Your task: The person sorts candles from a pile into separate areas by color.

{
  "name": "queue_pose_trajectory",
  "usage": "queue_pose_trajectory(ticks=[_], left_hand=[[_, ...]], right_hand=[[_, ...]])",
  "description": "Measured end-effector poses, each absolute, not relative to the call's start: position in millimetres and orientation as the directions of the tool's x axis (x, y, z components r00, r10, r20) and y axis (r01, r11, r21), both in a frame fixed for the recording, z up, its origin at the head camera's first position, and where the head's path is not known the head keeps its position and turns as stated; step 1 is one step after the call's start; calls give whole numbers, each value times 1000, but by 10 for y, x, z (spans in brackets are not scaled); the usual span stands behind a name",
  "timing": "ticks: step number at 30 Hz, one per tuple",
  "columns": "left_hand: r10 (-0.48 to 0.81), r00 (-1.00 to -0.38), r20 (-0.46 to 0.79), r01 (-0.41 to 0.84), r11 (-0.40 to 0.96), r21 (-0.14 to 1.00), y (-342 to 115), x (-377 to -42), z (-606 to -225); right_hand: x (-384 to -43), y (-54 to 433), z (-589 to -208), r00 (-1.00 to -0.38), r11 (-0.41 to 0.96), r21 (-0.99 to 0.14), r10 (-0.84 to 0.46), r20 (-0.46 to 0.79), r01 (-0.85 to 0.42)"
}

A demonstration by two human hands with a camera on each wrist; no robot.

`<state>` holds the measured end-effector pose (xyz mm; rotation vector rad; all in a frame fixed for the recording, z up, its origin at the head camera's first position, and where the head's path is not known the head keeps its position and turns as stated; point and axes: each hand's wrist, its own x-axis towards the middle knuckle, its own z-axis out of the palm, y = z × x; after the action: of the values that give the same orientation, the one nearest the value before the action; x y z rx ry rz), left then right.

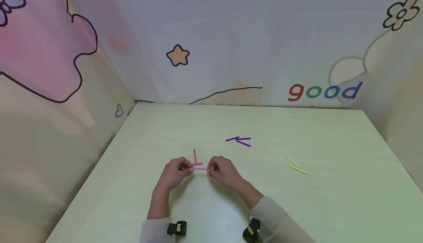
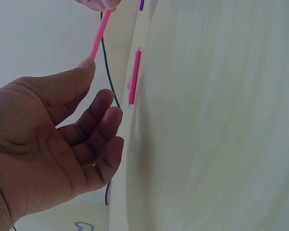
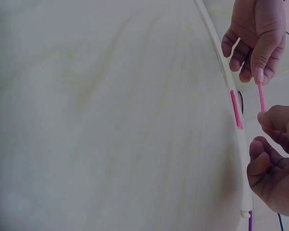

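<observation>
A thin pink stick (image 1: 200, 169) is stretched level between my two hands, raised above the table in both wrist views. My left hand (image 1: 174, 172) pinches its left end between thumb and forefinger, the other fingers loosely bent. At the opposite end, my right hand (image 1: 224, 171) pinches it the same way. Just beyond the hands, one pink stick (image 1: 195, 155) points away from me on the table. Another pink stick (image 1: 197, 164) lies crosswise at its near end. In the left wrist view the crosswise pink stick (image 2: 135, 77) shows past my fingers.
Three purple sticks (image 1: 243, 138) lie loosely together farther back. Over to the right, two yellow-green sticks (image 1: 298, 170) rest on the pale green table (image 1: 330, 206). A printed cloth (image 1: 211, 26) hangs along the back edge and both sides.
</observation>
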<state>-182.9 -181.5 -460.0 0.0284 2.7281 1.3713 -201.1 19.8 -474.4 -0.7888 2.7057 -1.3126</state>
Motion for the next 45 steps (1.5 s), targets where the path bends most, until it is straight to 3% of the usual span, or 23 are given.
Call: queue_pose_trajectory(ticks=[9,28,45], left_hand=[[19,-995,-96,-64,613,787,-1879,-1883,-4632],[-39,-991,-131,-124,653,747,-1947,-1975,-4687],[-107,-986,-129,-167,675,719,-1894,-2005,-4689]], right_hand=[[-2114,126,-4832,-858,518,-722,-470,208,-459],[-2234,-25,-4831,-902,643,-700,-431,2,-309],[-2222,-84,-4808,-925,699,-665,-378,-32,-262]])
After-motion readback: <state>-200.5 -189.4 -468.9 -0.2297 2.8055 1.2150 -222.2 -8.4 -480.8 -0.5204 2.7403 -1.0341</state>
